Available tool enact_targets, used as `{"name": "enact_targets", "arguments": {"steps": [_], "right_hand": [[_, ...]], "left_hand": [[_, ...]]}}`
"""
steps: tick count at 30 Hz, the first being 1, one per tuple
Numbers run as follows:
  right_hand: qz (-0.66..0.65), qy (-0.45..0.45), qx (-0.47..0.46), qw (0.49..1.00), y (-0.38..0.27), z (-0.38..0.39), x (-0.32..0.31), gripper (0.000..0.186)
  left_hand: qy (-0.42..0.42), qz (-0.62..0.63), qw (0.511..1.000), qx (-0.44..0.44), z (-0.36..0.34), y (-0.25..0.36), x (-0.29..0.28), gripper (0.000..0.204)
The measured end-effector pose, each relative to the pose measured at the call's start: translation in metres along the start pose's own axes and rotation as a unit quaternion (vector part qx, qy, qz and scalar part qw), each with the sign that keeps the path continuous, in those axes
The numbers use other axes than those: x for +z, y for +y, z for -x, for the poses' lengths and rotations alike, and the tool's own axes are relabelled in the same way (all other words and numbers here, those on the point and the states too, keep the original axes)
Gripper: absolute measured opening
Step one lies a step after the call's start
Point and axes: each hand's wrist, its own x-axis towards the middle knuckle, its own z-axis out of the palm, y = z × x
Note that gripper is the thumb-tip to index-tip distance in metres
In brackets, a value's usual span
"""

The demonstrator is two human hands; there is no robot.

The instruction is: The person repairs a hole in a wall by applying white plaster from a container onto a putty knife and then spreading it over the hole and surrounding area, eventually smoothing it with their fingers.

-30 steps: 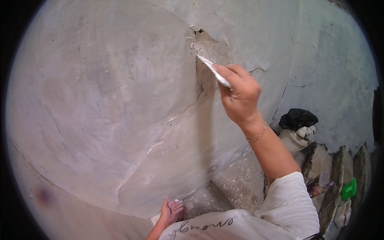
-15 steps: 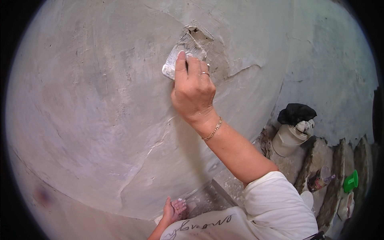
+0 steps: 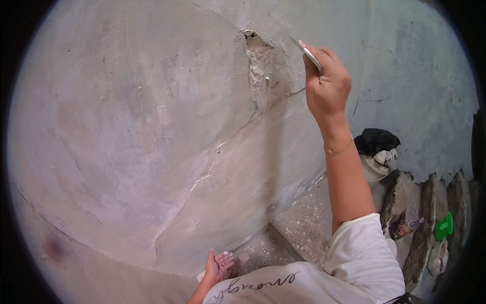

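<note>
My right hand grips a thin flat filling blade with white paste on it, held edge-on to the camera just right of a damaged patch in the plastered wall. The patch has a ragged edge, a small dark hole at its top and rough filler inside. A long crack runs from it toward the lower left. Low in the view, my left hand is open, palm up with fingers apart, in front of a pale flat thing that I cannot make out.
Concrete steps descend along the wall. On them at the right stand a white bucket with black cloth, a paint tin, a green plastic item and a pale container.
My right hand and the blade have moved from across the damaged patch up and to the right, uncovering it, and the blade has turned edge-on. My left hand has hardly moved.
</note>
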Motion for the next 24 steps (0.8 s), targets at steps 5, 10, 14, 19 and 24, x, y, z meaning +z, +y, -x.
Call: {"name": "enact_targets", "arguments": {"steps": [5,10,14,19,24], "right_hand": [[0.036,0.016,-0.015,0.999,0.007,0.038,0.032,0.038],[-0.022,-0.031,-0.032,0.999,-0.055,0.102,0.040,0.043],[-0.097,-0.087,-0.014,0.991,-0.072,0.120,0.026,0.037],[-0.291,-0.127,0.391,0.864,-0.051,0.092,-0.003,0.020],[-0.153,0.106,0.185,0.965,-0.043,0.022,0.022,0.023]], "left_hand": [[0.002,-0.008,1.000,-0.005,0.003,-0.001,-0.001,0.068],[-0.015,-0.004,0.999,-0.028,0.002,0.000,-0.001,0.069],[-0.033,-0.014,0.999,-0.018,0.000,0.005,0.011,0.068],[-0.019,-0.023,1.000,-0.004,0.002,0.007,0.013,0.067],[-0.033,0.005,0.999,-0.021,-0.002,-0.007,-0.017,0.069]]}}
